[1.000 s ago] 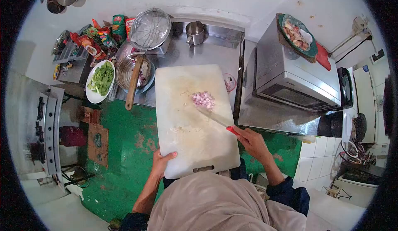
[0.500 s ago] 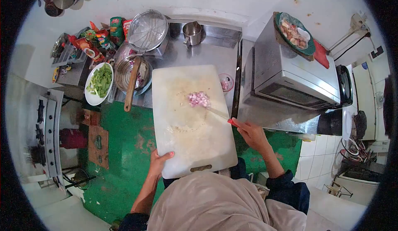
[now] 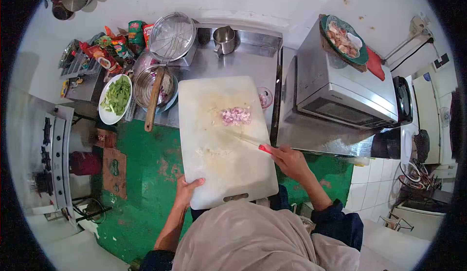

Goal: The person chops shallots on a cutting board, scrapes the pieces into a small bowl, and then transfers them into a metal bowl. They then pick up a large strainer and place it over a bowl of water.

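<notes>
A white cutting board (image 3: 219, 161) stretches from the steel counter toward my body. Chopped shallots (image 3: 236, 116) lie in a small pile on its upper half. My right hand (image 3: 289, 162) grips the red handle of a knife (image 3: 262, 148), whose blade reaches over the board just below the pile, apart from it and slightly blurred. With its thumb on top, my left hand (image 3: 188, 191) clasps the board's lower left edge; its other fingers are hidden beneath.
Left of the board are a pan with a wooden handle (image 3: 155, 95) and a white plate of chopped greens (image 3: 116, 98). Behind stand a strainer (image 3: 172, 35) and a metal cup (image 3: 224, 39). A small bowl (image 3: 265, 97) and a microwave (image 3: 340, 103) are on the right.
The knife has drawn back from the shallots, down toward me, with my right hand. The pile now looks wider and fully exposed. My left hand stays on the board's edge.
</notes>
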{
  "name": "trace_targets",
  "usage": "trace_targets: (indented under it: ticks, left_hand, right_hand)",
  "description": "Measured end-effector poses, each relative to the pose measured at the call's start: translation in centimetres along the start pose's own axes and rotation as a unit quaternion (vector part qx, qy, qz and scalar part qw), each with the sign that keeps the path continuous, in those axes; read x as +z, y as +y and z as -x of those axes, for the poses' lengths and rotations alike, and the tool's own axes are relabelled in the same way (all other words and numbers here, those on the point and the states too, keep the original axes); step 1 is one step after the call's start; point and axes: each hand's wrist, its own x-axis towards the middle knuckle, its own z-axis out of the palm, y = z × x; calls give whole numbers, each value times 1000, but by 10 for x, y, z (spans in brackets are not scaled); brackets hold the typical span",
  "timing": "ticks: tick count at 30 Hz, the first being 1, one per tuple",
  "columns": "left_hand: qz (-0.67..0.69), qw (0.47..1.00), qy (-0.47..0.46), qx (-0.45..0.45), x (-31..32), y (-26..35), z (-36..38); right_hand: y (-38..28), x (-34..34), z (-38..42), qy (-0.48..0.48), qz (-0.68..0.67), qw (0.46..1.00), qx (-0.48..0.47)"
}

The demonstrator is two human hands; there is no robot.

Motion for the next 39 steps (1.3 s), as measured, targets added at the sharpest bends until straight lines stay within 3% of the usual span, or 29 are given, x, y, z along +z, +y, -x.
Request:
trace_targets:
  ticks: [14,21,27,34,39]
  left_hand:
    - [21,1000,-1,-2,6,1,1]
    - [19,1000,-10,-1,5,-2,0]
    - [14,1000,3,-9,7,-1,3]
    - [9,1000,-6,-8,3,-9,-2]
    - [13,1000,-3,-1,6,-5,3]
  right_hand:
    - [-4,0,-6,-7,24,998,51]
    - [-36,16,-13,-77,11,995,57]
    - [-28,14,-15,-19,6,997,81]
    - [-68,22,-23,-53,-95,993,52]
    - [-63,27,-32,-18,-77,995,68]
